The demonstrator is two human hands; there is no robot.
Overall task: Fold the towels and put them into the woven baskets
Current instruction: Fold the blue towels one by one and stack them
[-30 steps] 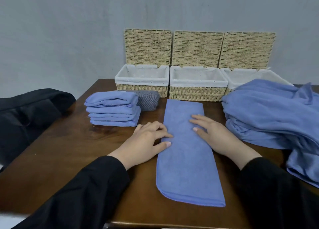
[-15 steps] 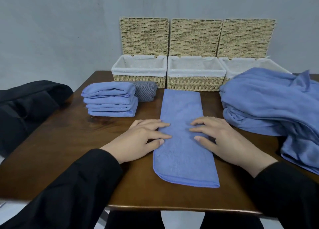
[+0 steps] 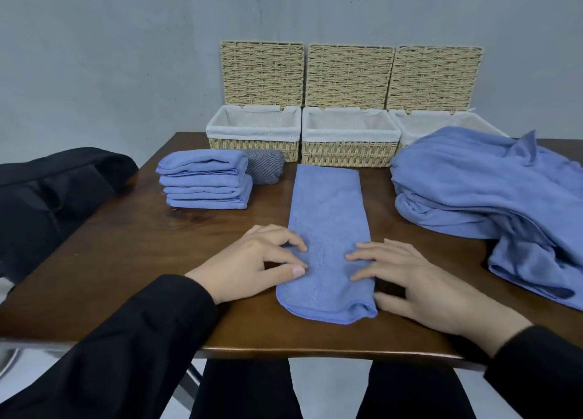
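Note:
A long blue towel (image 3: 329, 229), folded into a narrow strip, lies lengthwise on the brown table (image 3: 126, 248), running from the baskets towards me. My left hand (image 3: 252, 260) rests on its left edge near the close end, fingers lightly bent. My right hand (image 3: 413, 283) rests on the right edge, with the thumb beside the slightly raised near corner. Three woven baskets with white liners and upright lids stand at the back: left (image 3: 252, 145), middle (image 3: 348, 155), and right (image 3: 441, 125), which is partly hidden. All three look empty.
A stack of folded blue towels (image 3: 205, 182) sits at the left, with a grey folded cloth (image 3: 263, 169) behind it. A heap of unfolded blue towels (image 3: 489, 197) covers the right side. A black bag or garment (image 3: 50, 191) lies off the table's left edge.
Both hands have slid along the towel towards me, from its middle to its near end. The near right corner now sits slightly raised.

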